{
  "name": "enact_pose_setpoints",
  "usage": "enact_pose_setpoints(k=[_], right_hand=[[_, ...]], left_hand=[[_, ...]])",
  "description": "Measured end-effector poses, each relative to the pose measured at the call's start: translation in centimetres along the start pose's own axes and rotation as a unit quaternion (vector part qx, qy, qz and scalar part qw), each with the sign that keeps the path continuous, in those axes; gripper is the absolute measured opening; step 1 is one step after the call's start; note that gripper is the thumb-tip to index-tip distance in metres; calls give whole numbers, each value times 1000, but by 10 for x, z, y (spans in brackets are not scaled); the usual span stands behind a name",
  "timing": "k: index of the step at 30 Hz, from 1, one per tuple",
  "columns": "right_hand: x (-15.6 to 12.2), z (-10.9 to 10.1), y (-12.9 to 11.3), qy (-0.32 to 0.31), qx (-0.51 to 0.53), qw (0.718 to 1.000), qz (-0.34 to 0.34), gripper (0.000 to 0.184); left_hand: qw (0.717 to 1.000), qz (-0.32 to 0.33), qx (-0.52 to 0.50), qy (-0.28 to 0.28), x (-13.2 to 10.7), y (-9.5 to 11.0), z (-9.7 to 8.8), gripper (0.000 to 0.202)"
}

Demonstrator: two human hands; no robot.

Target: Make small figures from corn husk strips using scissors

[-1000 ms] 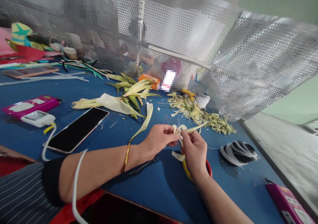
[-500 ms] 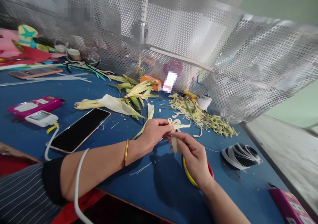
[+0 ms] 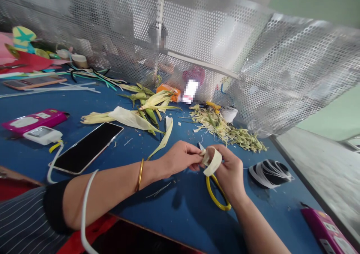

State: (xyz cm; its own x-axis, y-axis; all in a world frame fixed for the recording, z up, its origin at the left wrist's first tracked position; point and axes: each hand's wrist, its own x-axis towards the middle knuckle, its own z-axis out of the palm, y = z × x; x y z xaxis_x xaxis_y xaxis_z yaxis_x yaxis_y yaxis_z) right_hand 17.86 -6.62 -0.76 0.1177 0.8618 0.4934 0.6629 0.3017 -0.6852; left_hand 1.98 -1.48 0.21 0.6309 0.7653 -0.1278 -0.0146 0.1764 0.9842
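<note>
My left hand point(image 3: 181, 157) and my right hand point(image 3: 229, 167) meet above the blue table point(image 3: 180, 205). Both pinch a pale strip of corn husk point(image 3: 211, 160), which curls in a loop over my right fingers. A gold bangle point(image 3: 138, 175) sits on my left wrist. Under my right hand lies a pair of scissors with a yellow handle loop point(image 3: 215, 196). A long husk strip point(image 3: 164, 136) lies on the table just behind my left hand.
Whole husks point(image 3: 140, 109) and a heap of husk scraps point(image 3: 227, 130) lie further back. A black phone point(image 3: 87, 146), a white device point(image 3: 42, 134), pink cases point(image 3: 35, 118) point(image 3: 326, 229) and a black-and-white roll point(image 3: 268, 173) lie around. A perforated metal screen point(image 3: 253, 66) walls the back.
The strip was stretched out between my hands with its ends sticking out; now it is curled into a loop over my right fingers, and my hands have closed together again.
</note>
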Motion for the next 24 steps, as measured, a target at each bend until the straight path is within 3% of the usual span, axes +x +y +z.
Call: enact_pose_setpoints(k=[7,11,15,20,24], right_hand=[[-2,6,5,-27,26,992,121,26],[0,11,9,-47,79,984,156,26],[1,15,14,-43,65,979,191,32],[1,18,20,-39,112,970,212,32],[3,13,12,-57,207,942,257,36]], left_hand=[[1000,10,16,-19,1,-4,0,20],[995,35,90,25,5,-15,0,21],[988,52,138,52,6,-21,-1,24],[997,23,67,37,4,-16,1,22],[999,-22,-7,48,4,-9,1,17]])
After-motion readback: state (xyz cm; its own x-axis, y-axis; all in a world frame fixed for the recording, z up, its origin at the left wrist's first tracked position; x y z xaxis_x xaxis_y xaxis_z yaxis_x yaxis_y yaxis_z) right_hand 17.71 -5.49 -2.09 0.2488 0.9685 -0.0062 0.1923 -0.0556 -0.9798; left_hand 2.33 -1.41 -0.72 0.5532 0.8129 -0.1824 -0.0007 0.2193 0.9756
